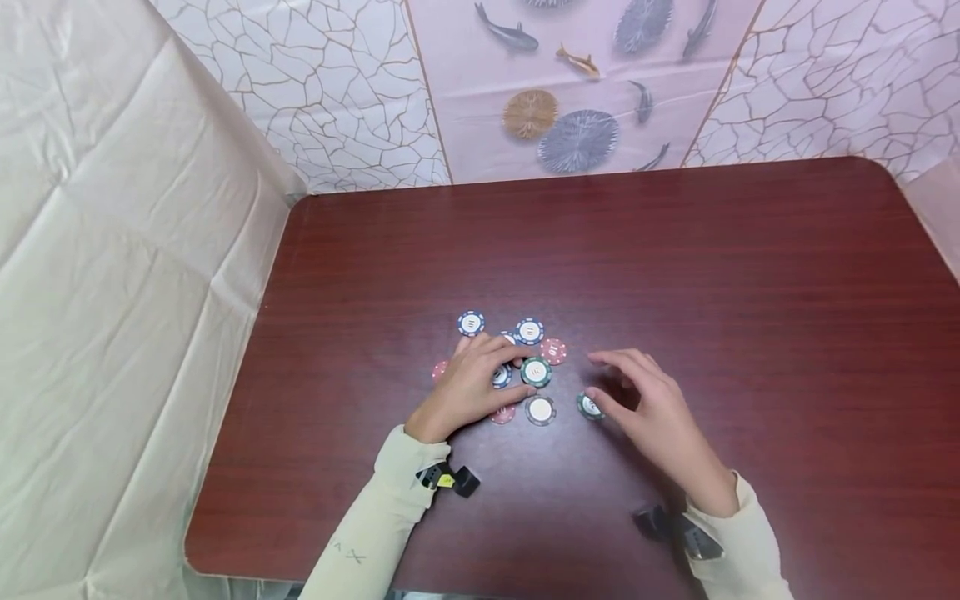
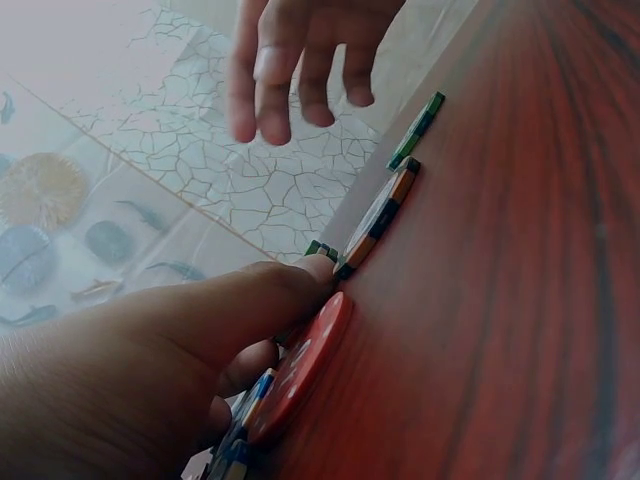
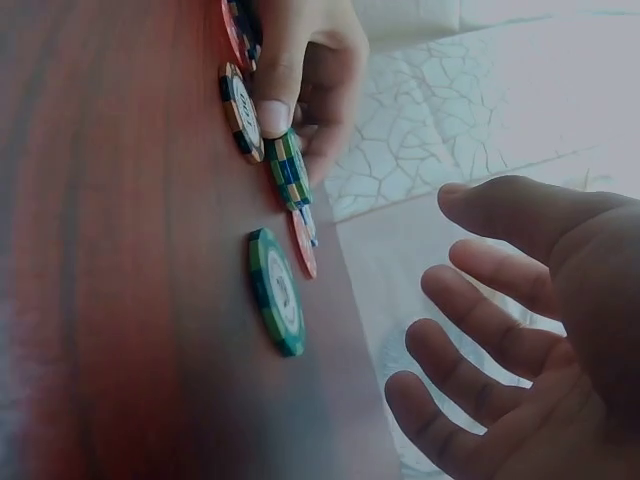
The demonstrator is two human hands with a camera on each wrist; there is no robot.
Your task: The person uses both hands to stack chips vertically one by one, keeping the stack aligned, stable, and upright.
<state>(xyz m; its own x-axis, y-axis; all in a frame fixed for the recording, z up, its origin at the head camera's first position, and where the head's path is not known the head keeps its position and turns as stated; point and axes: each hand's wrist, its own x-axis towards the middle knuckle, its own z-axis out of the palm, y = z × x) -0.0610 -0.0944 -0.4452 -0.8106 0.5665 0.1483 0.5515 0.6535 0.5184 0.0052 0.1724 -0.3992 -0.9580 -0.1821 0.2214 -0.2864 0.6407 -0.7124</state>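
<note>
My left hand (image 1: 472,375) lies over a loose group of poker chips. Its thumb and index finger pinch a small stack of green poker chips (image 1: 536,372); the stacked edges show in the right wrist view (image 3: 290,172). Close to that thumb lies a grey-rimmed white chip (image 1: 541,410), with a red chip (image 2: 305,365) partly under the hand. My right hand (image 1: 648,404) hovers with fingers spread and nothing held. Beneath its thumb, a single green chip (image 3: 275,292) lies flat on the table, apart from the hand in the right wrist view.
Blue chips (image 1: 471,323) and another blue chip (image 1: 529,331) lie beyond the left hand, beside a red chip (image 1: 554,351). Further chips are partly hidden under that hand. The brown table (image 1: 720,275) meets a patterned cloth (image 1: 352,92) behind and a pale cloth (image 1: 135,275) at left.
</note>
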